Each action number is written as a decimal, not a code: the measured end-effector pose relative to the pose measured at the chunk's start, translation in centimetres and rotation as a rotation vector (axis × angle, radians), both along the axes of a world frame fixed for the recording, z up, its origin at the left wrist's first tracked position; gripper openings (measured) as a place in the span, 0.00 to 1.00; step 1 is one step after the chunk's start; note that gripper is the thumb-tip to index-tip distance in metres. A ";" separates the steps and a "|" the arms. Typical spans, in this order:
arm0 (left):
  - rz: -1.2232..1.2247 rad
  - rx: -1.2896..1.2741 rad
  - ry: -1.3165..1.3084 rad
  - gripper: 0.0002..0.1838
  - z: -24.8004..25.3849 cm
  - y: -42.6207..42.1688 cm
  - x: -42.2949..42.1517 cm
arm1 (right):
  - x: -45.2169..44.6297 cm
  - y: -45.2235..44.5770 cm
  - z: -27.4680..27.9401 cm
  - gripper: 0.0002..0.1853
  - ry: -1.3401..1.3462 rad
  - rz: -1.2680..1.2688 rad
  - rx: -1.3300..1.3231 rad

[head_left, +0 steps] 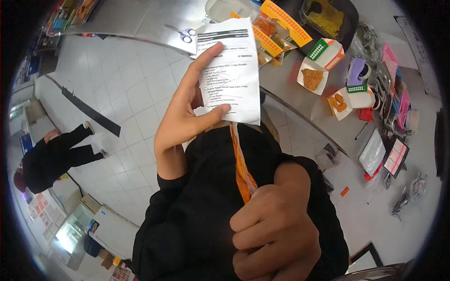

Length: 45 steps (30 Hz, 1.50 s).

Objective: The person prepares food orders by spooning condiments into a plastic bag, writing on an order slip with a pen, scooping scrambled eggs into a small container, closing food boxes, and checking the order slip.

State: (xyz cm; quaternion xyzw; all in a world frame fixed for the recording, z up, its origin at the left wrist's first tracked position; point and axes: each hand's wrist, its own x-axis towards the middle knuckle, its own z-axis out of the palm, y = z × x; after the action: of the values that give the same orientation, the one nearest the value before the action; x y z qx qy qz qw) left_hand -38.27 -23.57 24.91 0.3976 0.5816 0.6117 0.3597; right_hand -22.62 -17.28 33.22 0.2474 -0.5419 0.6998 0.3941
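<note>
Room to pass over your worktop (124, 18) left of the scissors (186, 35), receipt (234, 77) blocking the middle, orange strip (243, 174) barring the gap to your right hand (276, 229), narrow lane along the front edge at right, chicken box (318, 50), nugget box (364, 99) and black tray (349, 15) crowding beyond.

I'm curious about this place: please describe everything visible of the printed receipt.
The receipt is a white paper sheet, black bars near its top, dark print and thin strokes below. Facing the camera beyond the black top, it is gripped by the left hand, thumb and index finger on its front. An orange strip reaches its lower edge.
</note>
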 end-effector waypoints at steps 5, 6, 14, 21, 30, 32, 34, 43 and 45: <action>-0.030 -0.018 0.008 0.45 -0.5 0.8 -1.2 | -0.9 -0.4 0.1 0.04 0.045 -0.104 -0.013; -0.035 -0.017 0.021 0.45 -0.6 1.0 -1.4 | -1.0 -0.3 0.0 0.04 0.043 -0.103 -0.006; -0.090 -0.015 -0.010 0.45 -0.8 2.5 -1.8 | -2.1 0.5 0.2 0.04 -0.013 -0.137 0.019; -0.070 -0.047 -0.019 0.45 -0.7 2.4 -2.0 | -2.8 0.9 0.1 0.05 -0.024 -0.097 -0.006; -0.060 -0.031 -0.016 0.45 -0.4 2.1 -1.7 | -3.3 1.6 -0.5 0.06 0.081 -0.065 0.073; -0.048 -0.032 -0.004 0.45 -0.5 2.1 -1.5 | -3.2 1.5 -0.5 0.06 0.080 -0.070 0.073; -0.023 -0.046 0.012 0.44 -0.5 2.0 -1.4 | -2.6 1.0 -0.2 0.06 0.016 -0.068 0.004; 0.442 -0.306 0.091 0.39 -4.8 -2.1 -6.6 | -1.9 1.6 0.4 0.13 -0.159 0.016 -0.107; 0.459 -0.359 0.117 0.38 -4.7 -2.4 -6.4 | -1.8 1.4 0.4 0.14 -0.169 0.016 -0.129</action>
State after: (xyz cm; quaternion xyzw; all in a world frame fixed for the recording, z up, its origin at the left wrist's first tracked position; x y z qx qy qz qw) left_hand -44.70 -25.98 20.18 0.2202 0.7750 0.5405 0.2423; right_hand -24.43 -15.86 33.58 0.1662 -0.5250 0.7547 0.3565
